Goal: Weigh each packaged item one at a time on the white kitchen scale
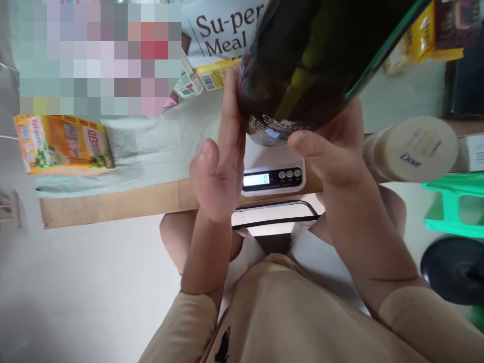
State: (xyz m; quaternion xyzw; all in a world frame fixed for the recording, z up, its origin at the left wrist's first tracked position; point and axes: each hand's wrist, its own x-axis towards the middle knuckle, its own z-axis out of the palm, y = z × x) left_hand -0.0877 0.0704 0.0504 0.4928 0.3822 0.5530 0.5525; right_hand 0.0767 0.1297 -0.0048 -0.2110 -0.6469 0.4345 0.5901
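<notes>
1. Dark bottle point(325, 55): large, held up close to the camera, tilted, bottom end with printed label pointing down toward the scale. It fills the top centre of the view, lifted clear above the tabletop point(113, 204).
2. Left hand point(221, 166): forearm rising near vertical, palm open and flat, fingers straight up and pressed against the left side of the bottle's lower end. Thumb sticks out free toward the camera. Bracing, not wrapped.
3. Right hand point(333, 146): forearm coming up diagonally from lower right, hand cupped under and around the bottle's bottom right edge, thumb laid across the front by the label. This hand carries the grip.
4. Hands are apart, one each side of the bottle base, clamping it between them.
5. Kitchen scale point(273, 174): white, on the tabletop edge directly below the bottle, display lit, pan hidden behind the hands.
6. Surroundings: orange box point(62, 143) lying on a pale cloth at left; Dove bottle point(412, 148) on its side at right, just beside the right hand; green basket point(457, 204) lower right.
7. Both sleeves are tan.
</notes>
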